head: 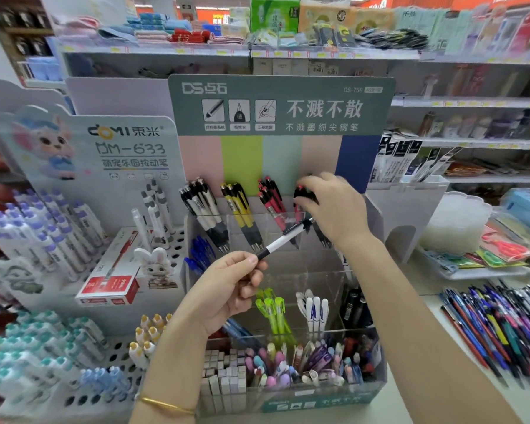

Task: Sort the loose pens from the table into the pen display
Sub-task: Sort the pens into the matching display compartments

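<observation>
Acrylic bins [312, 270]: left hand [227, 289] pinches white pen [283, 241] (right hand [334, 206], black pens [303, 195]).

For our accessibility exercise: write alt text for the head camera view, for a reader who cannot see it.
A left hand pinches a white and black pen before a tiered pen display, while the right hand grips dark pens in its top row. Loose pens lie on the table at right.

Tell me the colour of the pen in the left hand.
The slim plastic pen in the left hand is white with black grip and clip; head view.
</observation>
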`<action>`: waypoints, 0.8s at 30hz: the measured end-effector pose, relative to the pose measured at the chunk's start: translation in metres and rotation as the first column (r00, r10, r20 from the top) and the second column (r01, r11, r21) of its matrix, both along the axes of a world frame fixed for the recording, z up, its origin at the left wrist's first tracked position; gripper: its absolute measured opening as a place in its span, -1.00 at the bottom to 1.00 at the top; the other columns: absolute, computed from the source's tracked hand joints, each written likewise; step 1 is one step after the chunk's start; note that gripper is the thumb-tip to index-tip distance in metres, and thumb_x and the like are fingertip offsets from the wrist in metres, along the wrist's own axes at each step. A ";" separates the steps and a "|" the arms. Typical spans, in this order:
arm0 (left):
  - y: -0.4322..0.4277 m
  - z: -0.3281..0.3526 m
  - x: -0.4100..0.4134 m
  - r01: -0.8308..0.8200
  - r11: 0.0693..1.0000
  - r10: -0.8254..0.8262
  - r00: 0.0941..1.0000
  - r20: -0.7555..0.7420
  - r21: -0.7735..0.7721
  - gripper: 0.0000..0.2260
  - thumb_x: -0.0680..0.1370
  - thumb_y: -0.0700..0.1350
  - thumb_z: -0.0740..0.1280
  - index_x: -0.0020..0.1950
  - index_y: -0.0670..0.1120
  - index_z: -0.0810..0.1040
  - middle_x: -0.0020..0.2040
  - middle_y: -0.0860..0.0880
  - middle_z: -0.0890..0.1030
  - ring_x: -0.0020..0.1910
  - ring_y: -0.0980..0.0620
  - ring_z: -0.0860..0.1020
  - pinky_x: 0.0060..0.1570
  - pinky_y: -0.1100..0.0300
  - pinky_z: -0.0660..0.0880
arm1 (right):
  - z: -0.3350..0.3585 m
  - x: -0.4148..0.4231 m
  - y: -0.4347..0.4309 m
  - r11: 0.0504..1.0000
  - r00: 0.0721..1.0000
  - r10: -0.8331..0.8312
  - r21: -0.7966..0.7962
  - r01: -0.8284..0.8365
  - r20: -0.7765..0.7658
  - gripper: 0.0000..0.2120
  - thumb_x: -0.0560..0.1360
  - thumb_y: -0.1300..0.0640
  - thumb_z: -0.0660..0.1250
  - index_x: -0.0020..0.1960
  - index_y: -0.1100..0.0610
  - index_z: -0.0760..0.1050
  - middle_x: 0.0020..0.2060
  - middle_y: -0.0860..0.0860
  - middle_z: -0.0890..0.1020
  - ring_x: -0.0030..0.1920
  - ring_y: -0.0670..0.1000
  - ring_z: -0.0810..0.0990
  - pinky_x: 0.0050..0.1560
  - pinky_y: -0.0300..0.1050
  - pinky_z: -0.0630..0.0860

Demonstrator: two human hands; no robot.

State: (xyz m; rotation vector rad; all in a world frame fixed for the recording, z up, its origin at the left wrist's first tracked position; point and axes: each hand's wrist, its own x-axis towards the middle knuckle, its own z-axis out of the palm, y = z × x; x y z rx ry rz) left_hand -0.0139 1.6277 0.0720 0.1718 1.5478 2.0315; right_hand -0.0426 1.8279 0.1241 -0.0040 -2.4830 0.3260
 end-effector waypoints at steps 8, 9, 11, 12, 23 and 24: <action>-0.007 0.002 0.002 -0.051 0.992 0.048 0.998 0.032 0.115 -0.83 0.64 -0.18 0.13 -0.05 -0.19 0.47 -0.39 -0.02 0.43 -0.55 0.16 0.33 -0.63 0.37 0.24 | 0.005 0.009 0.009 0.937 0.986 0.119 -0.317 -0.150 -0.116 -0.59 0.53 0.21 0.32 0.37 0.08 0.42 -0.01 0.08 0.48 -0.01 0.06 0.49 0.03 -0.04 0.47; -0.007 0.002 0.002 -0.052 0.988 0.047 0.998 0.037 0.144 -0.83 0.64 -0.17 0.13 -0.05 -0.19 0.46 -0.39 -0.02 0.43 -0.54 0.16 0.33 -0.62 0.37 0.24 | 0.007 0.014 0.007 0.895 0.966 0.101 -0.403 -0.192 -0.236 -0.64 0.53 0.26 0.30 0.31 0.11 0.47 -0.04 0.05 0.51 -0.07 0.01 0.50 0.03 -0.10 0.48; -0.008 0.003 0.003 -0.047 0.977 0.037 0.998 0.051 0.206 -0.84 0.63 -0.15 0.14 -0.04 -0.18 0.46 -0.38 -0.02 0.43 -0.53 0.16 0.33 -0.61 0.37 0.25 | 0.010 0.026 -0.001 0.809 0.936 0.052 -0.535 -0.244 -0.348 -0.77 0.54 0.30 0.26 0.15 0.11 0.54 -0.13 0.01 0.57 -0.18 -0.02 0.56 -0.09 -0.15 0.52; -0.009 0.004 0.003 -0.042 0.971 0.030 0.998 0.055 0.234 -0.85 0.61 -0.14 0.15 -0.04 -0.17 0.46 -0.37 -0.02 0.43 -0.53 0.15 0.32 -0.61 0.37 0.25 | 0.011 0.032 -0.008 0.745 0.941 0.080 -0.608 -0.275 -0.328 -0.82 0.55 0.29 0.25 0.07 0.09 0.55 -0.17 0.01 0.59 -0.25 -0.04 0.58 -0.21 -0.17 0.53; -0.030 0.007 0.002 -0.219 0.940 0.198 0.975 0.105 0.262 -0.80 0.62 -0.16 0.18 0.23 -0.14 0.43 -0.31 -0.07 0.49 -0.54 0.13 0.35 -0.63 0.35 0.25 | 0.023 -0.001 -0.088 0.528 0.900 0.337 -0.737 -0.423 -0.275 -0.91 0.55 0.26 0.29 -0.12 0.16 0.49 -0.39 -0.06 0.58 -0.40 -0.02 0.54 -0.42 -0.10 0.48; -0.034 0.009 0.002 -0.233 0.935 0.212 0.972 0.105 0.268 -0.77 0.61 -0.17 0.19 0.26 -0.15 0.42 -0.30 -0.07 0.50 -0.54 0.12 0.35 -0.63 0.35 0.25 | 0.027 -0.008 -0.094 0.599 0.906 0.323 -0.682 -0.420 -0.274 -0.95 0.54 0.27 0.30 -0.11 0.18 0.49 -0.35 -0.04 0.59 -0.36 -0.02 0.57 -0.35 -0.10 0.50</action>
